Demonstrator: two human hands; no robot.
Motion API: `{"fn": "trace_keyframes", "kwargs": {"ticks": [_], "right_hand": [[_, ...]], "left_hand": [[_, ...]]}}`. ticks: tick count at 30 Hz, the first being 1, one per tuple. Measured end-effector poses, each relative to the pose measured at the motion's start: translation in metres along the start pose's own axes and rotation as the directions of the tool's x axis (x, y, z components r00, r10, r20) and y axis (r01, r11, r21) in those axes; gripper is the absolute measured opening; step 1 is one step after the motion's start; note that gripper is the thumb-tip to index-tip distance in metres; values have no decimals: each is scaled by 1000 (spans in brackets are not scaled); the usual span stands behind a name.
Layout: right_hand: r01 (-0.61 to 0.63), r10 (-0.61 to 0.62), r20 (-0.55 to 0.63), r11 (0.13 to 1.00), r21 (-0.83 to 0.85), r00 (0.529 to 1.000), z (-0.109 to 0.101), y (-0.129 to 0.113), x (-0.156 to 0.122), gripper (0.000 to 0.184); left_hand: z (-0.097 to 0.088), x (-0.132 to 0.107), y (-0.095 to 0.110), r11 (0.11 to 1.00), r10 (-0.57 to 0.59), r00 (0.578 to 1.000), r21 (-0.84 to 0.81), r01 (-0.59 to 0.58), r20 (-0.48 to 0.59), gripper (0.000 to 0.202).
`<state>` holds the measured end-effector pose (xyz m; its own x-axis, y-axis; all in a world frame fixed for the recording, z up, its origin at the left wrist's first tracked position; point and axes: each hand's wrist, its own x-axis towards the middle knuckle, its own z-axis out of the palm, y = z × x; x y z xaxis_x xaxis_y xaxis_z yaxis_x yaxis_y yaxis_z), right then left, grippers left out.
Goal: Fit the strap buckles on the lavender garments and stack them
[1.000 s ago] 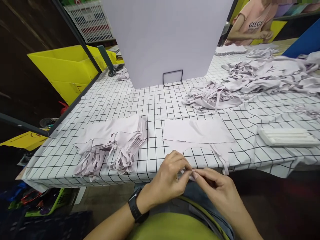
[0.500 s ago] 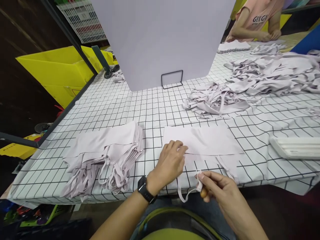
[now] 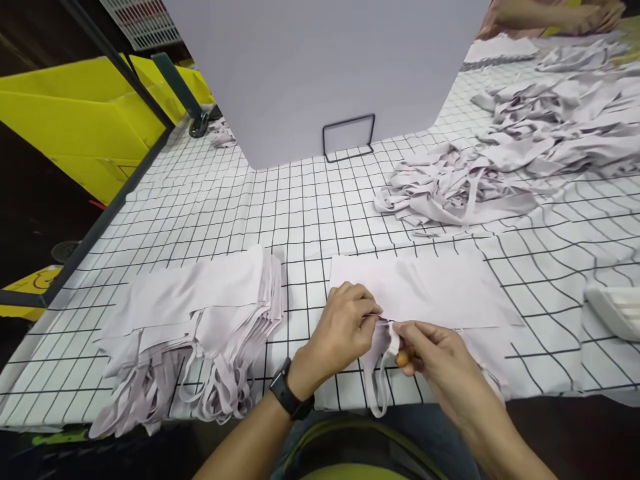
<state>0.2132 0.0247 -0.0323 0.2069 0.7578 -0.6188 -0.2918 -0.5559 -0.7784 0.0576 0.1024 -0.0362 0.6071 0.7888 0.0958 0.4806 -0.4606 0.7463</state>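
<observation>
A pale lilac cloth garment piece (image 3: 445, 287) lies folded flat in front of me, with thin straps along its near side. My left hand (image 3: 347, 327), wearing a black watch, pinches this piece at its fold edge. Close beside it, the fingers of my right hand (image 3: 425, 350) grip the end of a narrow strap (image 3: 379, 393) against that same edge. The strap hangs in a loop toward the table's front. A small rounded orange-brown thing (image 3: 401, 359) shows under my right fingers; its kind is unclear. To the left lies a stack of similar strapped pieces (image 3: 200, 293).
A large pale board (image 3: 320, 73) stands on a black wire stand (image 3: 350, 157). Heaped lilac garments (image 3: 450, 190) lie at the right, near a white tray-like object (image 3: 617, 310). Yellow bins (image 3: 75, 113) stand left of the gridded table. Another person's hands (image 3: 595, 17) work at the far right.
My right hand has moved up and left, bringing the strap end to the garment's edge beside my left fingers. The head view has tilted down and shifted.
</observation>
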Motion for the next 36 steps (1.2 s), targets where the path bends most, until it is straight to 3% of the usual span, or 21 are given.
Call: {"fn": "trace_keyframes", "kwargs": {"ticks": [7,12,20,26,32,36], "right_hand": [[19,-18,9,993,-119,1000,1,-2,1,41],[24,-33,-124,997,-72,992,9,-12,1,42],[2,-4,-149,1000,-16,989,10,-16,4,42],[1,4,-149,999,32,989,18,-21,2,42],[-14,16,-99,1000,24,995,16,-18,6,41],[-29,28,-22,999,-29,999,12,-21,7,39]], "left_hand": [[0,3,-1,998,-27,999,-61,26,-19,14],[1,1,-2,999,6,999,-53,-8,-33,15],[11,1,-1,998,40,995,49,-36,-88,10],[16,-1,-2,970,195,966,179,-164,-168,13],[15,-2,-2,929,267,955,300,-219,-130,18],[12,-2,-2,883,326,944,373,-286,-49,22]]}}
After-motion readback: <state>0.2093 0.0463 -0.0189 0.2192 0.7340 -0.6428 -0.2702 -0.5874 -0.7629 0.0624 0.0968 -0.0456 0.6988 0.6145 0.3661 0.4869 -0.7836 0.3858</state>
